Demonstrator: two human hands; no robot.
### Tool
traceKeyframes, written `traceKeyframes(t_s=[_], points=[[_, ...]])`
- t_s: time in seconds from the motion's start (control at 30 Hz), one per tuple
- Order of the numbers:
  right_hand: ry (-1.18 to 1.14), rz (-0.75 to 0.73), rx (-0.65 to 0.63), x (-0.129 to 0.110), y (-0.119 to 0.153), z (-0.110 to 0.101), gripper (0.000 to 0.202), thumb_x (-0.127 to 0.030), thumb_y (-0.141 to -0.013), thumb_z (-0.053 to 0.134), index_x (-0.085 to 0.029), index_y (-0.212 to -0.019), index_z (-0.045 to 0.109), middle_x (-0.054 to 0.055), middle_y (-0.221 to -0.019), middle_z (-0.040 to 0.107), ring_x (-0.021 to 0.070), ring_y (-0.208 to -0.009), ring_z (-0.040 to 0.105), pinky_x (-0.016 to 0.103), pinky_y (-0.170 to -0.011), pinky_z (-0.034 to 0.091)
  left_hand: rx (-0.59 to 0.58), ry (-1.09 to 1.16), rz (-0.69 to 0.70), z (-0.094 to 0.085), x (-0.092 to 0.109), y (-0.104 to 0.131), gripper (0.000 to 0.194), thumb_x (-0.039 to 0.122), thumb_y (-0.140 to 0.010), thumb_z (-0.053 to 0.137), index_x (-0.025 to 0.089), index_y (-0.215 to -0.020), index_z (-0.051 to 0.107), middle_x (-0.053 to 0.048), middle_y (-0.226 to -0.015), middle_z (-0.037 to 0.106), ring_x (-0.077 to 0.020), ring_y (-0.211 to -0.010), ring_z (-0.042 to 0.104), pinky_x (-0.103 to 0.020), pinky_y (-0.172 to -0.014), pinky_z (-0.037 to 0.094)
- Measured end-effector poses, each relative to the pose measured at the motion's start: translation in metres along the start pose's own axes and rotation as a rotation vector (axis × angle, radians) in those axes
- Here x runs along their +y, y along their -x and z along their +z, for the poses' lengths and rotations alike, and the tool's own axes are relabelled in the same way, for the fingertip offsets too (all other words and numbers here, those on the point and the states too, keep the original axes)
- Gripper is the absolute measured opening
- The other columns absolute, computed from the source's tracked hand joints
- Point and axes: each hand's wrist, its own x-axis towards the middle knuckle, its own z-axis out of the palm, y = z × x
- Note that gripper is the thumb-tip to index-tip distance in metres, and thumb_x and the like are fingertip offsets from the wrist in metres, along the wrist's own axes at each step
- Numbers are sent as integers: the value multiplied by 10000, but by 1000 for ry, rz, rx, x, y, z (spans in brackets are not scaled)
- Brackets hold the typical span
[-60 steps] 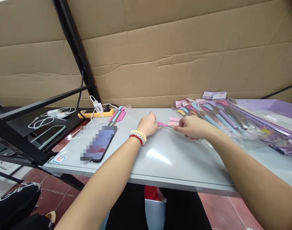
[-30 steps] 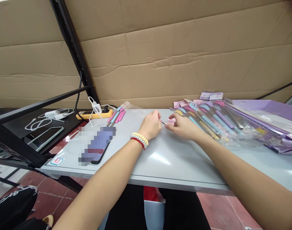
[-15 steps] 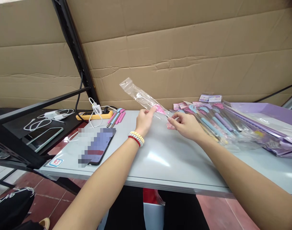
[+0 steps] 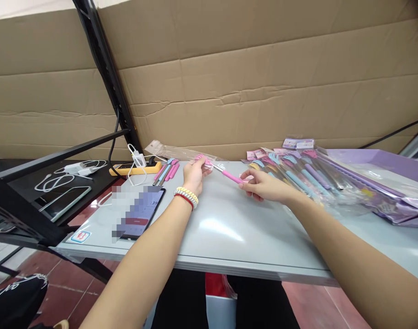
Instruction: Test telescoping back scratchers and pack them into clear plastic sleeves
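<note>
A back scratcher with a pink claw head, a short metal shaft and a pink handle (image 4: 232, 177) lies between my hands. My left hand (image 4: 194, 174) is closed around its claw end together with a clear plastic sleeve (image 4: 177, 151), which stretches out to the upper left. At the handle's far end, the fingers of my right hand (image 4: 258, 184) pinch the tip. The shaft and handle show outside the bunched plastic; how much of the head is inside it I cannot tell. Several bagged back scratchers (image 4: 308, 171) are piled just right of my right hand.
Unbagged back scratchers (image 4: 166, 171) lie at the back left, near a yellow power strip (image 4: 136, 168) with a white charger. A phone (image 4: 143, 212) rests on the grey table (image 4: 222, 242). At the right is a purple box (image 4: 373, 160); cardboard (image 4: 229, 73) stands behind.
Both hands have lowered slightly, the left also shifting left. The plastic sleeve has swung down and left, and the pink handle now shows between my hands, with my right hand at its end.
</note>
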Motion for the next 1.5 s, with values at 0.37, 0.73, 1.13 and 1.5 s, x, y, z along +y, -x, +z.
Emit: traceKeyframes(t_s=[0.37, 0.73, 1.13, 1.5], points=[[15, -232, 224, 3, -7, 12, 256, -413, -804, 527, -220, -910, 397, -9, -622, 629, 136, -545, 530, 253, -532, 371, -237, -273, -150, 4, -8, 11, 80, 150, -777, 657, 112, -746, 594, -46, -693, 633, -122, -592, 613, -242, -557, 507], [102, -366, 193, 0, -2, 14, 256, -436, -838, 511, -213, -936, 431, -45, -568, 535, 124, -519, 466, 253, -517, 328, -391, -294, -190, 7, -12, 17, 196, 297, -776, 685, 123, -749, 598, -62, -775, 640, -141, -678, 636, -247, -609, 501], [-251, -384, -45, 0, 1, 10, 462, -418, -706, 706, -188, -1049, 500, -2, -708, 595, 131, -624, 553, 273, -579, 439, -391, -247, -202, 4, -10, 15, 227, 316, -762, 679, 136, -680, 569, -17, -631, 589, -109, -540, 572, -233, -535, 464], [59, -443, 343, 0, -3, 12, 460, -528, -630, 729, -189, -867, 527, 0, -633, 586, 124, -535, 518, 262, -533, 409, -615, -409, -265, 10, -12, 27, 348, 425, -654, 768, 117, -656, 605, -35, -601, 588, -111, -566, 545, -256, -583, 445]])
